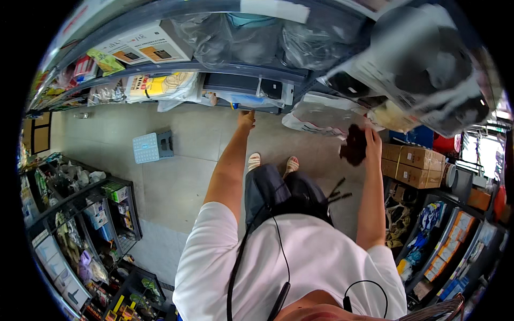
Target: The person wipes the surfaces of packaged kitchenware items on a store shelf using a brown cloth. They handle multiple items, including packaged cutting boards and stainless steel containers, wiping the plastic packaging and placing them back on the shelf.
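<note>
My right hand (373, 143) is closed on a dark brown, soft-looking bunch (354, 145), held out at the right below the shelf; its exact kind does not show. My left hand (246, 119) reaches forward to the front edge of the lower shelf (230, 81). Its fingers look bent at that edge, but their tips are too small to tell whether they grip anything. Just left of those fingers is a small blue and yellow item (234, 106). Beyond them lies a clear-wrapped package (251, 99). Between my hands sits a large clear plastic bag (321, 115).
Big clear-wrapped dark goods (428, 59) hang close at the upper right. A light blue step stool (152, 146) stands on the floor at left. Strapped cardboard boxes (412, 163) are stacked at right. Stocked racks (107, 214) stand behind me on the left.
</note>
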Demonstrator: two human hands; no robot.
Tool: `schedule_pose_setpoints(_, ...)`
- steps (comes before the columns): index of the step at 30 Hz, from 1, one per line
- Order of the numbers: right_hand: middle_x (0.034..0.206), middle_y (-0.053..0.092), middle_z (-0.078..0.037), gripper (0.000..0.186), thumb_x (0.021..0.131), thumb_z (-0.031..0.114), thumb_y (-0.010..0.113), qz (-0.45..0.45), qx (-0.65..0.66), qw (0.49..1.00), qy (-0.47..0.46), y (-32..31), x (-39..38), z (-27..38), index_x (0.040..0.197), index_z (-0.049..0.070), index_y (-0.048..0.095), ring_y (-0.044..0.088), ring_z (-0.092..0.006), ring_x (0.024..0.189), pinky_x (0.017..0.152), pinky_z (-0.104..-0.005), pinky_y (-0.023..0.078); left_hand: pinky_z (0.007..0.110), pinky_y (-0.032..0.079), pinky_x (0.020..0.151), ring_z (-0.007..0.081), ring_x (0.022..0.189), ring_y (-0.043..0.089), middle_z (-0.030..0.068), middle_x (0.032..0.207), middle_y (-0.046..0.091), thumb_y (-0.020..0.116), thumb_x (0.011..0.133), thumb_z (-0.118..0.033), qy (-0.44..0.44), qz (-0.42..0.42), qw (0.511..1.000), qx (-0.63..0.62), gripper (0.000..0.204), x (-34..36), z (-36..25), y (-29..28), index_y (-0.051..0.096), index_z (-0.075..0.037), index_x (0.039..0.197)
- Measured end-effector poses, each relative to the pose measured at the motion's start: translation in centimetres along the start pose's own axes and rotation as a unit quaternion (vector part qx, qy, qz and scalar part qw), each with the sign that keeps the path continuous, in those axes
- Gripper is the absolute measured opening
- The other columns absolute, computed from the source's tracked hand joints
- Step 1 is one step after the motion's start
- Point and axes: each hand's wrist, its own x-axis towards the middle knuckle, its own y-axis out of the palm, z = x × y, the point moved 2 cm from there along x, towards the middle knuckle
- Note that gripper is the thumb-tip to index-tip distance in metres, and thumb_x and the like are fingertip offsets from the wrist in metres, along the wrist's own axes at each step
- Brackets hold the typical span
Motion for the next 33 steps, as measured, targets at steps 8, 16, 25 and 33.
schedule_pose_setpoints(8,0.082,0.06,-0.005,0.032,0.09,0.031,0.047,-0.013,0.079,0.991,0.109,-2.9,-5.3,-11.2,0.083,0.002,0.06,0.055,-0.0136,0.072,0.065,-0.0279,0.045,0.032,0.049,0.048,0.0257,0.063,0.059,0.0142,0.089,0.059,0.064,0.072,-0.045,0.023,-0.028,0.999,0.027,0.061,13.3,0.3,4.7,0.045,-0.003,0.112)
schedule_pose_setpoints(16,0.08,0.06,-0.005,0.033,0.09,0.03,0.047,-0.013,0.116,0.983,0.145,-3.1,-6.7,-11.8,0.082,0.001,0.059,0.057,-0.0132,0.073,0.065,-0.0275,0.047,0.04,0.051,0.054,0.0278,0.07,0.063,0.0108,0.086,0.059,0.059,0.081,-0.017,-0.024,-0.01,0.966,-0.256,0.024,15.3,-1.7,6.3,0.043,-0.009,0.097)
schedule_pose_setpoints(25,0.084,0.061,-0.004,0.031,0.088,0.03,0.05,0.161,0.001,0.979,0.125,0.2,-4.2,-6.7,0.09,0.0,0.06,0.056,-0.0134,0.074,0.068,-0.0277,0.045,0.034,0.052,0.068,0.0269,0.089,0.06,0.008,0.09,0.057,0.054,0.085,-0.014,0.106,0.075,0.894,-0.429,0.011,-6.9,1.8,-3.1,0.043,-0.014,0.085)
schedule_pose_setpoints(33,0.091,0.059,-0.005,0.04,0.085,0.039,0.052,0.413,-0.058,0.908,-0.032,5.9,-3.7,1.8,0.098,0.002,0.059,0.053,-0.0122,0.082,0.074,-0.0258,0.042,0.033,0.05,0.069,0.021,0.088,0.057,0.0012,0.094,0.054,0.055,0.085,-0.017,0.256,0.107,0.885,-0.375,0.012,-26.8,-5.6,-0.8,0.046,-0.015,0.093)
